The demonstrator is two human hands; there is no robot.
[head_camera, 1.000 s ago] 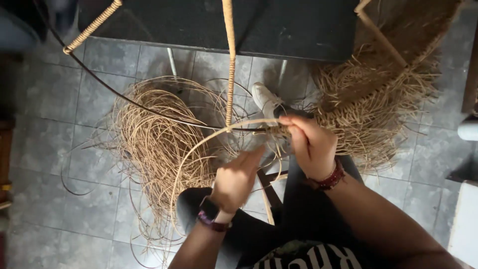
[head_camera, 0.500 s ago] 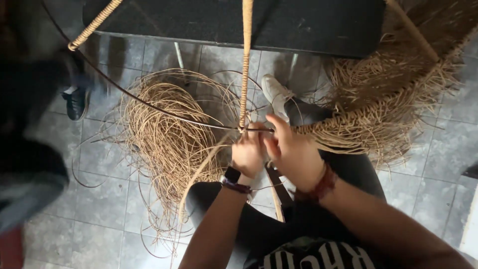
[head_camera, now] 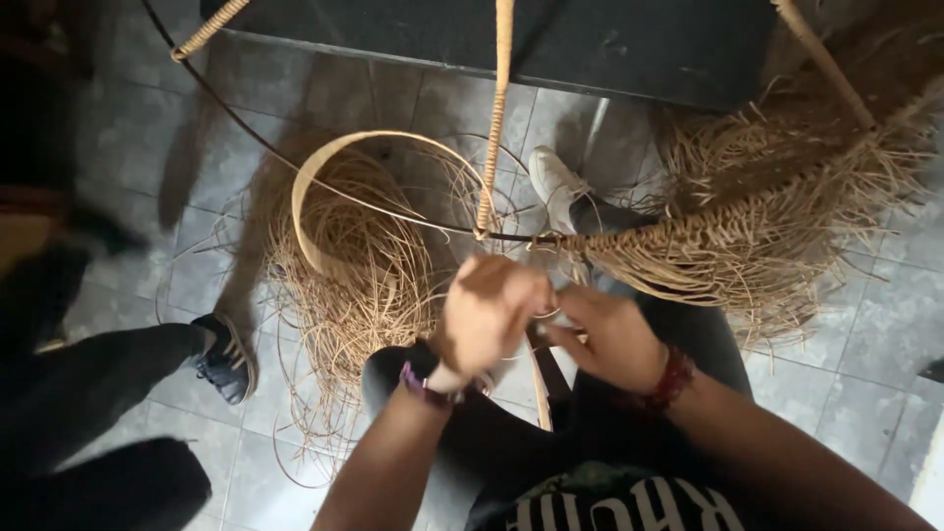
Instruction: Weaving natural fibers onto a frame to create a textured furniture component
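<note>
**Rattan weaving station — items seen from above**

Grey tiled floor, beneath everything. Loose heap of tan rattan strands — left of the hands, on the floor. Partly woven fringed rattan panel — right of the hands, on a thin dark metal frame rod. Another person's dark sneaker, far left of the heap. Left hand and right hand, close together, fingers curled and pinching a flat tan rattan strip that loops above the heap.

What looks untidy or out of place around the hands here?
Loose rattan strands lie tangled on the tiled floor, and frayed ends bristle from the woven edge. Another person's shoe stands right beside the pile.
</note>
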